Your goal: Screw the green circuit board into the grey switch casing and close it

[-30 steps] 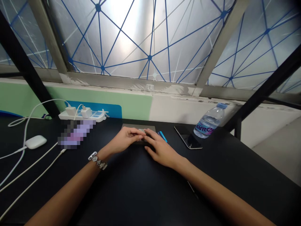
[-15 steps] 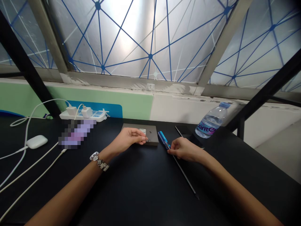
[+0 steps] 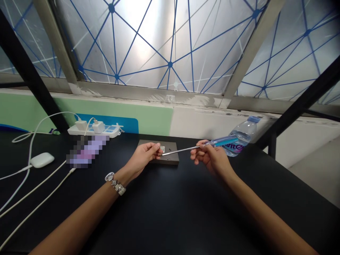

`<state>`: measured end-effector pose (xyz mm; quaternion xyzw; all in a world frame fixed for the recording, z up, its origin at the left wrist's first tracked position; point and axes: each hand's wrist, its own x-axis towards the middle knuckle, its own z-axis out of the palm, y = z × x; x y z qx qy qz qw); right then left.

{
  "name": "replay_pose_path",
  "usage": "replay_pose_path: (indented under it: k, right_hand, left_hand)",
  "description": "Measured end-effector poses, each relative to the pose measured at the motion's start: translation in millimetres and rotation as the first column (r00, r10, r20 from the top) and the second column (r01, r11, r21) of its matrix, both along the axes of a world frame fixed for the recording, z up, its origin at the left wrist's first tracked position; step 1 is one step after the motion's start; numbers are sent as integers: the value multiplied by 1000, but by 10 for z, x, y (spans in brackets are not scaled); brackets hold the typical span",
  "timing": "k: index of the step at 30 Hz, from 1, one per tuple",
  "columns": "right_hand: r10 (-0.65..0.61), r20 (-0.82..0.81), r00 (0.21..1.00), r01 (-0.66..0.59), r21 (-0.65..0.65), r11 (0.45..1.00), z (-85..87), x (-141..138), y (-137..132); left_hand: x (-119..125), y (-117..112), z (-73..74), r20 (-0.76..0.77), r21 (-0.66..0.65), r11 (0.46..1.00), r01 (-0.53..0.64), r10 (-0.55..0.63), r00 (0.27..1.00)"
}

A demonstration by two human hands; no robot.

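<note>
My right hand [image 3: 208, 156] is closed around a long screwdriver with a clear blue handle [image 3: 223, 141]. The thin metal shaft points left, raised above the table, and its tip reaches the fingertips of my left hand [image 3: 148, 154]. That hand is pinched; whatever small thing is between its thumb and finger is too small to make out. Beneath and behind the left fingers lies a flat grey-brown box [image 3: 174, 158]. A small pale label-like piece [image 3: 163, 149] shows just past the fingertips, and tiny dark bits [image 3: 170, 149] rest on the box top.
A water bottle [image 3: 243, 132] stands behind my right hand, partly covered by the screwdriver handle. At the left are a white power strip [image 3: 108, 131], a blurred-out purple item [image 3: 89, 152], white cables and a white case [image 3: 42, 160] on the black table [image 3: 164, 212].
My right hand has lifted the screwdriver off the table and swung it round, so its tip now meets my left fingertips. The left hand stays pinched over the box.
</note>
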<state>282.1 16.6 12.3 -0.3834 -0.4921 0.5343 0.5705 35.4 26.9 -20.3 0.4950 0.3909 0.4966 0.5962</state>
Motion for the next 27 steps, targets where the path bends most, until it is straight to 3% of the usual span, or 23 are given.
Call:
replay_pose_path:
  k: [7,27]
  right_hand:
    - [-57,-64,996,64,115,991,-93,-54,-41]
    - [-45,-34,998,50,174,983,-120,-67,-66]
  left_hand:
    - [10,4,-8,67,-55,998,-34,37,997]
    - [51,-25,-16,100,-54,995,-84,89,991]
